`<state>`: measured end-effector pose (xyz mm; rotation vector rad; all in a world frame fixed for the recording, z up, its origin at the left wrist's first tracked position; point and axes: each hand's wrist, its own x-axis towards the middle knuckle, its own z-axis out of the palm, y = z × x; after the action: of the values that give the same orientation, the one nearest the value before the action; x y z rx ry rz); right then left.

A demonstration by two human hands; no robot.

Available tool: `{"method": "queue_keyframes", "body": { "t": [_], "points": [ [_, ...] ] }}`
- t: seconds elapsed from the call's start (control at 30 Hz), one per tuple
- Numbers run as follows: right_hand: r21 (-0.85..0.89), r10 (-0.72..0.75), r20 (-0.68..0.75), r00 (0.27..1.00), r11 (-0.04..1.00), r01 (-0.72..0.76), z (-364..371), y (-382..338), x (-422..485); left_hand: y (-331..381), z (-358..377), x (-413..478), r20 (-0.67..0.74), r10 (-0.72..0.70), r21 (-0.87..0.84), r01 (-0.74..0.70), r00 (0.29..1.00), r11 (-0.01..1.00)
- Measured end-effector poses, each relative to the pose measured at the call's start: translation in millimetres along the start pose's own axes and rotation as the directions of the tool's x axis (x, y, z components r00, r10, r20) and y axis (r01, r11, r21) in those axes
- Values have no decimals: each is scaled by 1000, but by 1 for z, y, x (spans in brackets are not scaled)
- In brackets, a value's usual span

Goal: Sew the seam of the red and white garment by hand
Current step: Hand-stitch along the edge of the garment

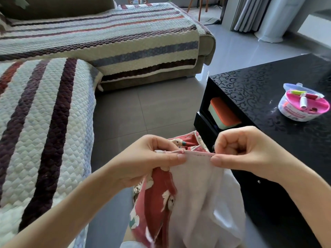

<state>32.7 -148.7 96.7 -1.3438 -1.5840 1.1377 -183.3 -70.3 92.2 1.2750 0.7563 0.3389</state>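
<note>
Your left hand and right hand each pinch the garment's seam — stretched taut between them; sewing kit sits on the tabletop.

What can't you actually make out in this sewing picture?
Head view:
- Needle and thread: none discernible; too small, or hidden by the right hand pinching the seam.
- Lower garment: cut off by the bottom edge; the left hand covers some seam.
- Contents of the sewing kit: too small beyond spools.
- The box: partly hidden under the table.
</note>
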Motion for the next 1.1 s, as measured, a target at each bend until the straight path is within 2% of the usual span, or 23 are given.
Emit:
{"method": "queue_keyframes", "body": {
  "t": [0.07, 0.2, 0.37, 0.47, 0.6, 0.77, 1.1],
  "points": [
    [5, -8, -19, 1000, 1000, 8, -5, -8, -8, 0, 7, 1, 28, 11, -27, -11, 1000, 1000],
    [33, 93, -22, 995, 995, -92, 2, 7, -11, -13, 12, 7, 57, 72, -82, -68, 996, 994],
    [88, 162, -15, 987, 983, -160, 12, 35, -15, -34, 15, 15, -1, -46, -245, 45, 999, 968],
    [123, 120, 18, 993, 985, -122, 13, 41, -12, -39, 17, 17, -26, -77, -223, 70, 997, 972],
    [256, 74, -19, 997, 964, -67, 10, 44, -6, -34, 17, 16, -10, -95, -252, 89, 995, 964],
    [76, -17, -47, 999, 997, 21, 19, 47, 5, -31, 14, 17, -6, -98, -223, 95, 995, 970],
    [74, -66, -17, 998, 995, 67, 22, 49, 11, -33, 8, 19, 15, -86, -118, 88, 996, 989]
  ]
}}
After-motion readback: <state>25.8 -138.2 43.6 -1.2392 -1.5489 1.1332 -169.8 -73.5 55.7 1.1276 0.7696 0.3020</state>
